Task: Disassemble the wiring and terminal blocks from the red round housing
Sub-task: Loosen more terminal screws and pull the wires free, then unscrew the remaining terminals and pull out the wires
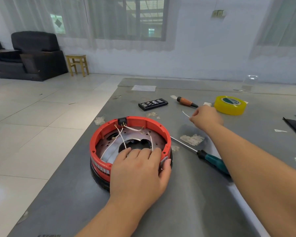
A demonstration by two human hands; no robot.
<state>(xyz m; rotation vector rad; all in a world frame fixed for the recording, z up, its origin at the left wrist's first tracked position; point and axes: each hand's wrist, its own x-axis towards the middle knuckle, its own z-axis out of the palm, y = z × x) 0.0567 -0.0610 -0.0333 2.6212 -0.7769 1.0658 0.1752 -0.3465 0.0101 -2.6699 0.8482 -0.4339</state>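
Left hand [140, 170]: clamped over near rim of red round housing [130, 144]; fingers [140, 151] curled over the edge into the interior, thumb pressed on the outer wall. Steadying grip.

Right hand [206, 117]: raised over the table [178, 202], well apart from the housing; fingertips pinched narrow on one end of a short loose wire [185, 113], free end curving away to the left of the fingers.

Housing: on the table, directly under the left fingers. Inside, beyond the fingertips: white wires [121, 137] crossing a metal plate, ends near a black terminal block [122, 120] on the far rim. Still attached, by the look of it.

Tools: green-handled screwdriver [212, 161] between the two hands, shaft pointing toward the housing; orange-handled screwdriver [186, 102] just beyond the right fingers; black bit case [153, 104]; yellow tape roll [230, 105] to the right of the right fingers.

Risks, judged: thin wire slipping from the pinch and getting lost on the grey surface; remaining wires snapping if pulled before terminals are loosened; housing sliding if the left grip eases; left fingertips close to the plate's cut edge.
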